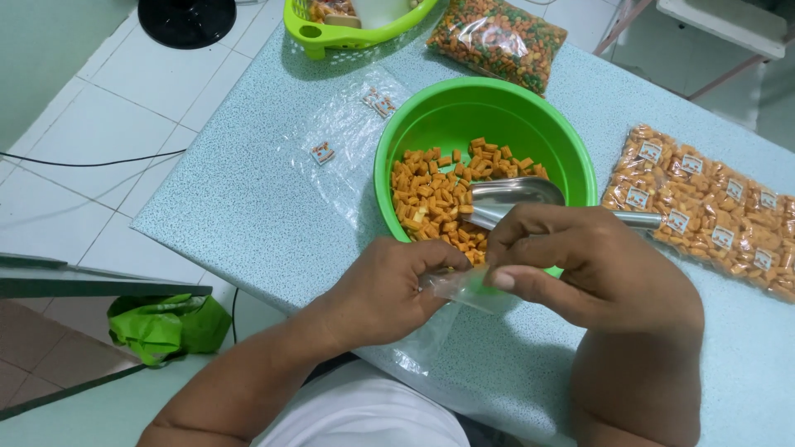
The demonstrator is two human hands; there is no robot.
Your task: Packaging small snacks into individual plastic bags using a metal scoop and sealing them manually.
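On the floor at far left we see a green bag (170,324). Empty clear bags (352,132) lie on the table (248,207). Our left hand (385,290) and right hand (580,265) both pinch a small clear bag (468,285) just in front of the green bowl (464,112) of orange snacks (435,194), where a metal scoop (517,194) rests. Filled packets (712,207) lie at right.
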